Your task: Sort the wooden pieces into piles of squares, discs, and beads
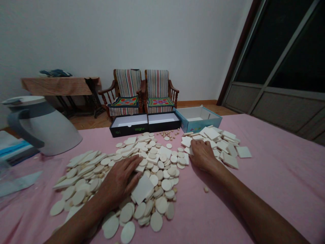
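Note:
A wide heap of pale round discs point(156, 221) and flat strips point(67, 183) covers the pink cloth at centre and left. My left hand point(122, 176) rests on this heap, fingers apart, beside a white square tile point(143, 189). At the left edge of a second pile, made of square tiles point(212, 133), is my right hand point(202, 154). Its fingers are bent down with the tips against tiles, and what they hold, if anything, is hidden.
Behind the heap stand an open black box point(129, 130) and a light blue box point(203, 124). Small wooden cubes point(170, 135) lie in front. A large white jug point(50, 125) is at the left, near a plastic bag point(20, 183). Two chairs stand beyond.

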{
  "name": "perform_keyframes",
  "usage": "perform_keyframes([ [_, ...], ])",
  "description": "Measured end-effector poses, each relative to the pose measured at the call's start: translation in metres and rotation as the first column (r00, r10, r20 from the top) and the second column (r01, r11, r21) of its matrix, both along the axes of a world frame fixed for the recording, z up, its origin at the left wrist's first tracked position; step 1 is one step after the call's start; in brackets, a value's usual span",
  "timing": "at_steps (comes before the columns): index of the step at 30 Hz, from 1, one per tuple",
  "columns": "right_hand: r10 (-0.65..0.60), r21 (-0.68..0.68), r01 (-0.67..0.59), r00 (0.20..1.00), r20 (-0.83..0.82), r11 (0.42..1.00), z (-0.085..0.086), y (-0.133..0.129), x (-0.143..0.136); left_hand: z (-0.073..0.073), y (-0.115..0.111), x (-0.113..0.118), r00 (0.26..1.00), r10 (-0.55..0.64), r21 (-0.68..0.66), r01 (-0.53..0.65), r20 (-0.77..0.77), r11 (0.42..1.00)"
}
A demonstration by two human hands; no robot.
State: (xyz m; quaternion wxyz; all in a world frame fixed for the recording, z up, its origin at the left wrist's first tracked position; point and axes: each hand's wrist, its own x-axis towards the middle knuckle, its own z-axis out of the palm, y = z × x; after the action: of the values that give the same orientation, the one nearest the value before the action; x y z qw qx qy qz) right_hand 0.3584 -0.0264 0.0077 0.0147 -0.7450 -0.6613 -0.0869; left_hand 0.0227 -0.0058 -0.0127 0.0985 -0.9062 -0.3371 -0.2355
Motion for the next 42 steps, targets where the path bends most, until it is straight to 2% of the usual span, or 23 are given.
perform_keyframes([
  [3, -0.02, 0.042, 0.019, 1.0, 0.014, 0.999, -0.001, 0.0, -0.002, -0.001, 0.001, 0.0, 1.0, -0.002, -0.001, 0.002, 0.0, 1.0],
  [11, 0.054, 0.057, -0.054, 0.999, -0.002, 0.997, -0.007, 0.01, 0.003, -0.002, 0.001, -0.001, 1.0, 0.005, -0.007, -0.005, -0.002, 1.0],
  [15, 0.051, 0.145, -0.04, 0.996, -0.079, 0.989, -0.007, 0.01, 0.002, -0.001, 0.001, -0.001, 1.0, -0.001, 0.001, 0.001, -0.007, 1.0],
  [18, 0.069, 0.223, -0.035, 0.987, -0.147, 0.974, 0.0, 0.008, 0.006, 0.0, 0.001, -0.001, 1.0, -0.004, -0.005, 0.004, -0.003, 1.0],
  [21, 0.04, 0.361, 0.025, 0.984, -0.171, 0.932, 0.01, 0.007, 0.025, 0.0, 0.001, -0.001, 1.0, -0.002, -0.01, 0.002, 0.002, 1.0],
  [23, -0.044, 0.47, 0.122, 0.984, -0.174, 0.874, 0.015, 0.006, 0.045, 0.0, 0.001, -0.001, 1.0, 0.001, -0.012, -0.001, 0.002, 1.0],
  [26, -0.189, 0.573, 0.262, 0.964, -0.185, 0.776, 0.016, 0.005, 0.071, -0.001, 0.001, 0.0, 1.0, 0.006, -0.008, -0.006, -0.001, 1.0],
  [28, -0.205, 0.598, 0.27, 0.963, -0.175, 0.755, 0.013, 0.006, 0.078, -0.002, 0.002, 0.0, 1.0, 0.009, 0.001, -0.009, 0.003, 1.0],
  [29, -0.169, 0.589, 0.235, 0.972, -0.166, 0.773, 0.011, 0.008, 0.076, -0.002, 0.002, 0.0, 1.0, 0.009, 0.007, -0.009, 0.006, 1.0],
  [31, -0.037, 0.517, 0.109, 0.988, -0.148, 0.849, 0.008, 0.013, 0.065, -0.002, 0.001, -0.001, 1.0, 0.01, 0.011, -0.01, 0.009, 1.0],
  [33, 0.107, 0.378, -0.051, 0.986, -0.128, 0.924, 0.006, 0.023, 0.047, -0.002, 0.001, -0.001, 1.0, 0.009, 0.007, -0.009, 0.008, 1.0],
  [35, 0.187, 0.201, -0.171, 0.98, -0.063, 0.965, 0.005, 0.035, 0.027, -0.001, 0.0, -0.001, 1.0, 0.006, 0.001, -0.006, 0.005, 1.0],
  [38, 0.23, 0.014, -0.231, 0.972, 0.053, 0.973, 0.003, 0.055, 0.008, 0.0, 0.0, 0.0, 1.0, 0.008, 0.002, -0.008, 0.005, 1.0],
  [42, 0.252, -0.026, -0.251, 0.963, 0.099, 0.968, -0.003, 0.071, -0.001, -0.001, 0.0, 0.0, 1.0, 0.005, 0.014, -0.005, 0.0, 1.0],
])
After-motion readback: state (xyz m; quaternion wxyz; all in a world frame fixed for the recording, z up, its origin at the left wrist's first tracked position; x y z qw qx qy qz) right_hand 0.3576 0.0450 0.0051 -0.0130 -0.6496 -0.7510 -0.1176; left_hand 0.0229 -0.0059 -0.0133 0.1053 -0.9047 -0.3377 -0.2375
